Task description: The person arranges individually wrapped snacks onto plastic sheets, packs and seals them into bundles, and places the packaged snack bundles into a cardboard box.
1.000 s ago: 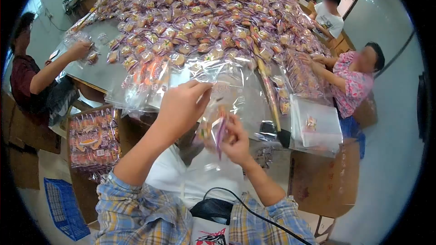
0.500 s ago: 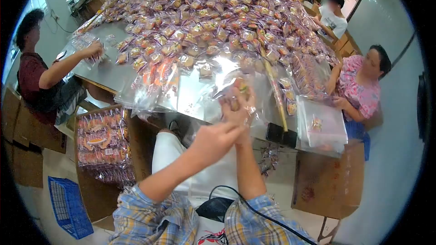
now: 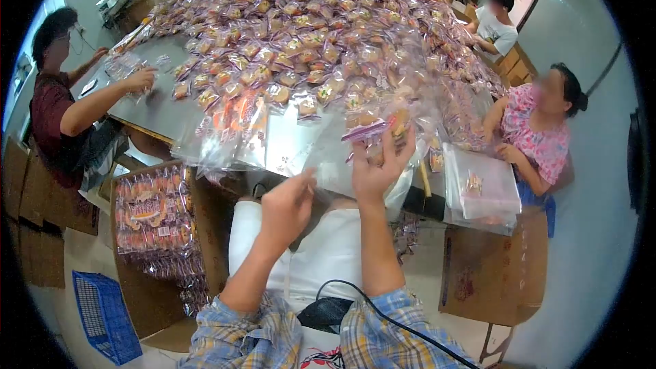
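My right hand (image 3: 378,169) grips small wrapped cakes (image 3: 367,131) with purple wrapper edges, raised over the near edge of the table. Clear film surrounds them, and I cannot tell how many packets are in the grip. My left hand (image 3: 287,206) is lower and to the left, its fingers curled together beside a clear plastic bag (image 3: 326,164). Whatever those fingers pinch, if anything, is too small to make out. Just beyond both hands, a big heap of the same wrapped cakes (image 3: 294,34) covers most of the table.
Printed orange bags (image 3: 239,119) lie left of my hands, and a stack of clear bags (image 3: 478,184) lies right. A cardboard box (image 3: 126,287) holds packed bags (image 3: 154,208); a blue basket (image 3: 102,318) stands beside it. Another carton (image 3: 492,270) is at right. Three people sit around the table.
My hands were together over the clear bag and have come apart. The left drew back left; the right moved right and up with wrapped cakes now plainly visible in it.
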`<state>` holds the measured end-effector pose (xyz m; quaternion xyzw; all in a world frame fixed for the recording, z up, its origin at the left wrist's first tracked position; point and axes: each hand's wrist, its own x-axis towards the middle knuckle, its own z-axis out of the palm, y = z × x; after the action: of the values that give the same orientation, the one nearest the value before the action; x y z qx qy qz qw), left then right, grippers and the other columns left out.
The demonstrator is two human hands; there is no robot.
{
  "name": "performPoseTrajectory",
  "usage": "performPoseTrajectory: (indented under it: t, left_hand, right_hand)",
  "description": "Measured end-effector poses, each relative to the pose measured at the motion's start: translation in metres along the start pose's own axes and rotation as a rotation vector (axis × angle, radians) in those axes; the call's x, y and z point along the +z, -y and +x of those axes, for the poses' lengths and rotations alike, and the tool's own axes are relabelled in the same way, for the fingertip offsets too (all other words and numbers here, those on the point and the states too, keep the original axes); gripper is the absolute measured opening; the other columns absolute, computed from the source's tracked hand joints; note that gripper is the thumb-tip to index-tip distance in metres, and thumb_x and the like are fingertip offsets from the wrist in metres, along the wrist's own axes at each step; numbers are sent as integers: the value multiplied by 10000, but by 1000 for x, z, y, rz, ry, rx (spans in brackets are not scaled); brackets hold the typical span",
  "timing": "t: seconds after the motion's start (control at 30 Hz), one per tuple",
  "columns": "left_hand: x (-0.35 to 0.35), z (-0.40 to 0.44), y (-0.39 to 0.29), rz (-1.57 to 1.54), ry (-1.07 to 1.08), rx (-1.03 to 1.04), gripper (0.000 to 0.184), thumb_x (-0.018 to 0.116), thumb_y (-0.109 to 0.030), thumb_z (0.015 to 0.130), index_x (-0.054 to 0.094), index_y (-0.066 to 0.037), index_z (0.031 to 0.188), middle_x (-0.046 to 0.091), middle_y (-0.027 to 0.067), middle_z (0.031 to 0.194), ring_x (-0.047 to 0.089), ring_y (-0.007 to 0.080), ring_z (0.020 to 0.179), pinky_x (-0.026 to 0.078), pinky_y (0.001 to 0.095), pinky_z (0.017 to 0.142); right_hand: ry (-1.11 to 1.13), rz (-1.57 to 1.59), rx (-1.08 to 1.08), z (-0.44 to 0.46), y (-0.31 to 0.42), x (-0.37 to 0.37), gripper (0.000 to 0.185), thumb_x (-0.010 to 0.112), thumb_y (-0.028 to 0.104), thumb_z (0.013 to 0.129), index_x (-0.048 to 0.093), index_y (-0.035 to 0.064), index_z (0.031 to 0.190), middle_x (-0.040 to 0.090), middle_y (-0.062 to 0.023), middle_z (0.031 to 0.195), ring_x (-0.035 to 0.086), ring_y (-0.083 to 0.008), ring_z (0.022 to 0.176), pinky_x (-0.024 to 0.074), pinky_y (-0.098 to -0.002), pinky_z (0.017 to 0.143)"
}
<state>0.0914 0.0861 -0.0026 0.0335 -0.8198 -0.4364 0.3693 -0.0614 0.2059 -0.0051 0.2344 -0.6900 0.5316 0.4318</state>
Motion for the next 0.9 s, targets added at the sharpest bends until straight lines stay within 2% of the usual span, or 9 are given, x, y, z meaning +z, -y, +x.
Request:
performPoseTrajectory:
  t: [0.07,0.2,0.33,0.37,0.4,0.5,0.53,0.77,0.9]
  left_hand:
    - [7,-5,-9,29,41,46,238,695,-56,953,712,-28,1188,696,128,831,664,261,624,526,335,583]
    - [15,-11,-27,-79,87,-146,162,635,-49,1014,682,20,1153,704,140,882,663,169,708,532,299,664]
    - [19,-31,-32,-119,88,-158,132,616,-31,1020,675,19,1126,680,112,826,639,126,706,529,283,664]
    - [20,-36,-36,-131,78,-163,126,648,-41,978,705,-37,1090,708,159,829,701,270,665,541,352,612]
    - [16,-39,-45,-116,157,-238,128,655,-61,979,709,-44,1093,715,151,835,684,272,640,532,362,597]
    - [19,-59,-50,-166,204,-110,238,783,-196,931,721,-63,1117,632,96,712,620,258,572,489,357,547]
    - [17,-58,-54,-184,211,15,403,882,-107,840,659,-51,1171,504,17,650,478,113,555,418,274,522]
    - [29,-60,-90,-665,264,-67,416,817,-63,899,613,-15,1259,582,0,728,531,82,617,454,241,581]
    - [44,-60,-71,-508,202,-198,520,860,-110,858,577,-4,1281,638,33,786,628,100,721,538,269,700]
  right_hand:
    - [-47,6,22,5,17,2,584,871,98,779,682,7,1324,372,-227,1580,464,-398,1402,416,-456,1133]
    - [-190,164,126,2,8,21,665,878,36,771,637,88,1388,346,-240,1587,398,-442,1455,399,-472,1140]
    - [-308,-60,-35,28,-13,23,705,808,-40,815,520,46,1453,363,-213,1575,452,-291,1397,476,-392,1080]
    - [-316,106,129,33,-15,23,716,802,-57,812,511,40,1459,354,-210,1583,452,-281,1390,478,-402,1080]
    - [-348,274,291,38,-16,24,727,796,-74,810,501,35,1465,345,-208,1592,452,-271,1382,479,-412,1079]
    - [-450,373,26,62,-28,26,757,794,-93,794,488,25,1476,277,-193,1629,493,-235,1326,563,-352,949]
    - [-459,412,3,73,-20,23,751,800,-70,791,500,35,1471,290,-193,1622,490,-245,1330,548,-364,961]
    - [-196,249,-86,129,49,-46,718,844,90,768,583,103,1436,380,-194,1576,469,-319,1356,447,-452,1050]
    - [130,-137,-87,135,22,-32,705,869,181,755,631,142,1417,432,-195,1550,457,-361,1371,388,-502,1100]
